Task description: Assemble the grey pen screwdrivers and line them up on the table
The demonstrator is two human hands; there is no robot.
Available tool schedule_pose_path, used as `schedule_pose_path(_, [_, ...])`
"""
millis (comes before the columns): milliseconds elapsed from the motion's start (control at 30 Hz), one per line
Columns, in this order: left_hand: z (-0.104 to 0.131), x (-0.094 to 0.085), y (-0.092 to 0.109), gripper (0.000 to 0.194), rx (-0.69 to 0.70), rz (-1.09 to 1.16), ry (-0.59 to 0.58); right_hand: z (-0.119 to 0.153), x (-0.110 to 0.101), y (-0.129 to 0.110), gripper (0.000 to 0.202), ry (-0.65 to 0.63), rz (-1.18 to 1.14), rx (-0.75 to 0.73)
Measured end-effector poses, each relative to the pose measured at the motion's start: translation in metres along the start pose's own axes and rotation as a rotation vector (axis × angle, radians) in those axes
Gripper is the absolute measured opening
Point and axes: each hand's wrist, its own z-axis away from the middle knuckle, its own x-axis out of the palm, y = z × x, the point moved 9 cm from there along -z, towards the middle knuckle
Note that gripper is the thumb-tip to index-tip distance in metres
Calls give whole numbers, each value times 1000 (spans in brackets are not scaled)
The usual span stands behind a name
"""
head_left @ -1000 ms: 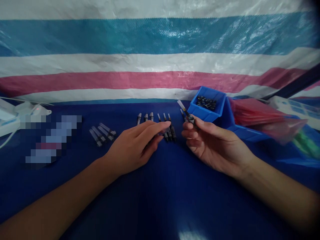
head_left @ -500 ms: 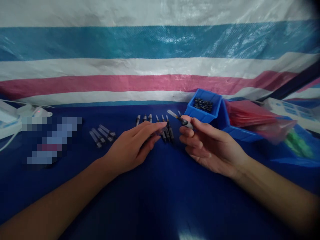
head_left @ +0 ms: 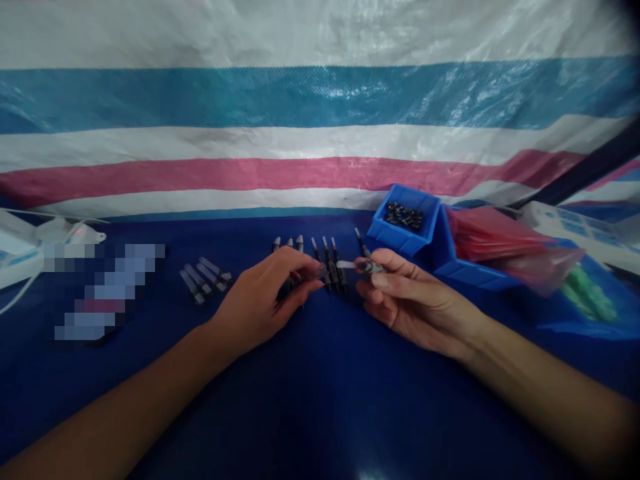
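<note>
Between the thumb and fingers of my right hand [head_left: 405, 293] is a slim pen-like part [head_left: 370, 267] with a dark body and a whitish translucent tip, lying nearly level and pointing left. My left hand [head_left: 265, 287] is closed in a pinch on a small clear plastic piece [head_left: 321, 269], mostly hidden by the fingers. A short gap separates the two held pieces. Behind them lie several dark pen-like parts [head_left: 334, 265] with pale tips, and one more [head_left: 362, 241] near my right hand. Grey-and-black pieces [head_left: 300, 243] stick out beyond my left hand.
Several clear tubes with dark ends [head_left: 205, 280] lie left of my left hand. At the right, a blue bin [head_left: 400, 237] holds small black parts, beside bins with red plastic bags [head_left: 500, 233] and a green bag [head_left: 590, 293]. A striped sheet [head_left: 300, 143] hangs behind.
My right hand has lowered and turned, so the held part's tip now points left toward my left hand. My left fingers have curled more, and the clear piece in them shows facing right.
</note>
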Motion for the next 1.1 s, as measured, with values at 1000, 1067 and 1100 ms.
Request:
schedule_pose_path(1000, [3,-8,15,26,189,20,34,2,7,-6,25,27,388,-123])
schedule_pose_path(1067, [2,-7,14,25,181,-1,37,2,6,-9,27,63,386,-146])
schedule_pose_path(1100, [2,-7,13,24,174,-12,36,2,5,-11,27,81,385,-158])
